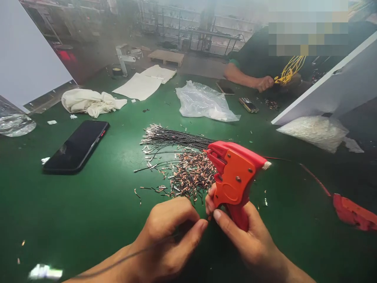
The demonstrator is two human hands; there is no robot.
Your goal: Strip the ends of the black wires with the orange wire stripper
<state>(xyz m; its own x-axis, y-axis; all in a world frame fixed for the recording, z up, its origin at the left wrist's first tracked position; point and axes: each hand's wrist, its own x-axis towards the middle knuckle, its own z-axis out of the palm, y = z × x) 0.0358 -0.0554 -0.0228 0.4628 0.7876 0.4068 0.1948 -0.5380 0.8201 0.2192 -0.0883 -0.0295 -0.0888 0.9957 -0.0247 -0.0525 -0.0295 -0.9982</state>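
My right hand (250,236) is wrapped round the handle of a red and orange wire stripper (235,173), its jaws facing left. Close beside it, my left hand (173,236) pinches a thin dark wire (118,261) that trails back over my forearm. A small copper-coloured end shows between the fingertips of both hands, below the stripper's trigger. Just beyond the hands lies a heap of short cut wire ends (193,173) with bare copper. Behind the heap is a bundle of black wires (179,135) with metal terminals at the left ends.
A black phone (78,147) lies at left, near a crumpled white cloth (91,101). Farther back are paper sheets (140,86) and a clear plastic bag (206,103). At right are a bag of small white parts (316,131) and a red tool (355,212). Across the table, a co-worker's hand (265,83) is near yellow wires.
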